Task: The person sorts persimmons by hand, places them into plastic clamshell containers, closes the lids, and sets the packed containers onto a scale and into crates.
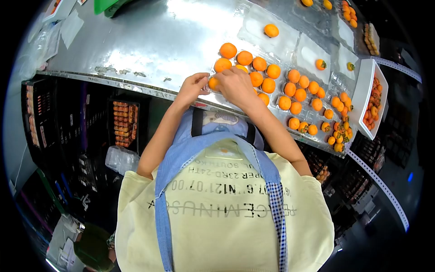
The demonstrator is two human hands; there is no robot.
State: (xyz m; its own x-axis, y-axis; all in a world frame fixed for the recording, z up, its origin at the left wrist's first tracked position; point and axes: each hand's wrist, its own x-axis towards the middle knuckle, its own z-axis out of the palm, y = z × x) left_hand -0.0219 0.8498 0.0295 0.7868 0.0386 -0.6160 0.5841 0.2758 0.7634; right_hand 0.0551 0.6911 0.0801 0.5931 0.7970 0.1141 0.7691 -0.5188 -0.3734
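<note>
At the table's front edge, orange persimmons [256,79] sit in a clear plastic tray [210,92]. My left hand [194,86] is at the tray's near left corner, thumb and fingers pinched together on its rim. My right hand [237,86] reaches over the tray with bent fingers closed on a persimmon [214,84] in that corner. The back of this hand hides its fingertips and part of the fruit behind it. Right of this tray stands another group of persimmons [300,94] in a clear tray.
More trays hold a single persimmon [271,31] or a few. Loose persimmons [339,136] lie near the table's right end, beside a white box [368,97] full of fruit. A green container [108,6] is at the back left. Black crates [56,122] stand below the metal table [149,41].
</note>
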